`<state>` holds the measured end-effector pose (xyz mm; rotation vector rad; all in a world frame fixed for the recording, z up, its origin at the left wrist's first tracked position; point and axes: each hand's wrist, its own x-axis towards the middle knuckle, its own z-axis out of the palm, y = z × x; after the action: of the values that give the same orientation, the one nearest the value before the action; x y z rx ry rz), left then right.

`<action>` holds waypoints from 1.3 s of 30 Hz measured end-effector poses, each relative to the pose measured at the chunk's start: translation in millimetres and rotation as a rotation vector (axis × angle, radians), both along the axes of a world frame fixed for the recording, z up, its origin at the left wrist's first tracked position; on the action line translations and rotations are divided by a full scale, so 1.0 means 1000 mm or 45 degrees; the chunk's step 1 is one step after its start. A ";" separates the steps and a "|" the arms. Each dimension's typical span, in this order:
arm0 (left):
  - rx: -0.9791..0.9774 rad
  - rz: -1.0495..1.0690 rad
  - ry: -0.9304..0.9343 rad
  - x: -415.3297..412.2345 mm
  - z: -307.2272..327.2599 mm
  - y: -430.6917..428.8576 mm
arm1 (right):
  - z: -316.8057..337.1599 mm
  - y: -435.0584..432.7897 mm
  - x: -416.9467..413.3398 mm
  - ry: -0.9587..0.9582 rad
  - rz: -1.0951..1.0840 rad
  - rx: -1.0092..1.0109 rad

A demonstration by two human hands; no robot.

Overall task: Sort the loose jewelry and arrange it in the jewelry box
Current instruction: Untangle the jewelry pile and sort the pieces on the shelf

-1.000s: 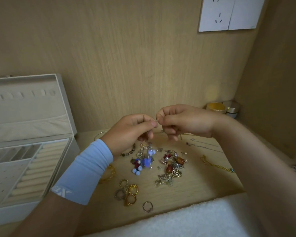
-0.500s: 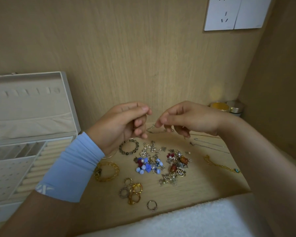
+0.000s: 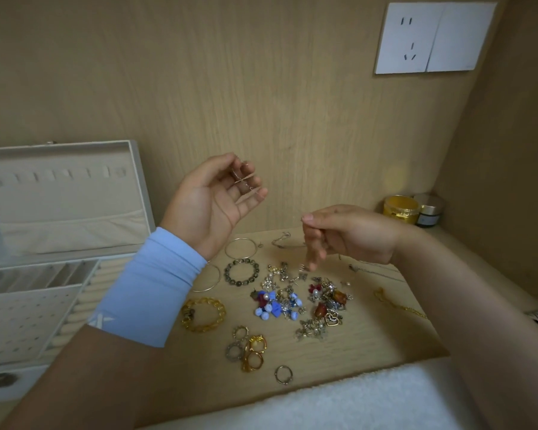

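Head camera: I am looking down on both hands raised over a wooden shelf (image 3: 370, 342). The left hand (image 3: 213, 200) is turned palm up, fingers loosely bent and apart, and a thin silver chain (image 3: 244, 180) lies draped across them, clear of the shelf. I cannot tell whether the thumb presses on it. A pale blue sleeve (image 3: 149, 290) covers that wrist.

The right hand (image 3: 351, 234) sits lower and to the right of the left, apart from it. Its thumb and forefinger are pressed tip to tip, and the other fingers hang curled downward. Whether a strand is caught in that pinch I cannot make out.

Directly under the right fingertips lies a heap of earrings and charms (image 3: 295, 301). Below the left wrist are a dark beaded bracelet (image 3: 241, 272), a thin hoop (image 3: 240, 248) and an amber link bracelet (image 3: 203, 315). Nearer me than the heap sits a cluster of rings (image 3: 249, 349), with a single ring (image 3: 284, 374) just beside it. A gold necklace (image 3: 398, 305) lies under the right forearm.

Left of the left arm stands the jewelry box (image 3: 59, 212), lid upright, its trays showing. Beyond the right hand, two small jars (image 3: 401, 209) stand in the corner.
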<state>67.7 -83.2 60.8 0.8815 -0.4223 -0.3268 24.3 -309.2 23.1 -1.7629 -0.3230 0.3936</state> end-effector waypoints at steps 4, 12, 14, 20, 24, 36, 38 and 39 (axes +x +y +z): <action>0.011 0.073 0.094 0.006 -0.005 0.001 | -0.002 -0.013 0.000 0.008 -0.087 -0.033; 0.429 0.216 0.010 0.025 -0.026 -0.015 | 0.001 -0.035 -0.002 -0.039 -0.464 -0.283; 0.652 0.206 -0.054 0.029 -0.034 -0.024 | 0.004 -0.034 0.001 -0.103 -0.542 -0.439; 1.334 0.135 -0.440 0.038 -0.049 -0.053 | 0.003 -0.017 0.027 -0.221 -0.430 -0.922; 1.473 0.065 -0.503 0.045 -0.057 -0.065 | -0.005 -0.011 0.043 -0.249 -0.373 -1.111; 1.866 -0.078 -0.860 0.057 -0.074 -0.049 | -0.029 -0.005 0.044 -0.273 -0.230 -1.112; 1.859 -0.030 -0.878 0.059 -0.073 -0.047 | -0.023 -0.007 0.044 -0.241 -0.199 -1.107; 1.854 0.011 -0.884 0.060 -0.073 -0.046 | -0.020 -0.010 0.045 -0.219 -0.203 -1.094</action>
<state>127.9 -129.3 -11.8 2.4527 -0.8284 -0.2852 69.0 -318.8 3.5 -2.6534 -0.1295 0.2791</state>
